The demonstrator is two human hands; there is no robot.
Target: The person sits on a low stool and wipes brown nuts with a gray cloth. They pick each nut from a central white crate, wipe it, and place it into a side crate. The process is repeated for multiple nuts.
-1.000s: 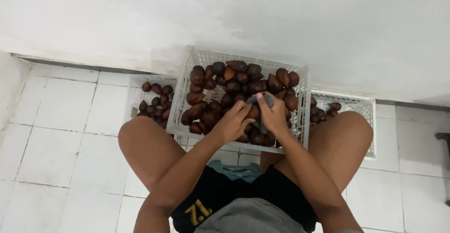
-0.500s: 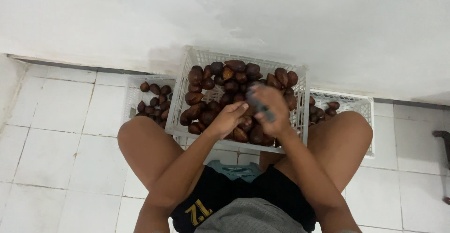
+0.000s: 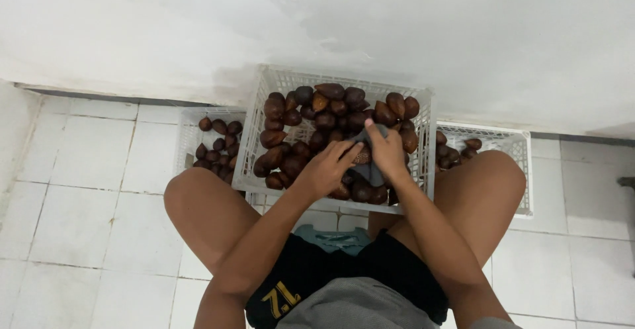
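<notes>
Item: brown scaly fruit [image 3: 362, 155], clasped between left hand [image 3: 329, 167] and right hand [image 3: 385, 150] with a grey cloth [image 3: 374, 170], apparently for wiping. Held over the middle white crate [image 3: 264, 104], heaped with fruit. Flanking crates [image 3: 188, 130] partly filled.

A second ago both hands were raised over the near right part of the white plastic lattice crate [image 3: 264, 137]. Now the left hand [image 3: 325, 170] has dropped flatter onto the brown scaly fruits [image 3: 291, 114], and the right hand [image 3: 387, 151] works a grey cloth [image 3: 372, 170] lower, nearer the crate's near edge.
</notes>
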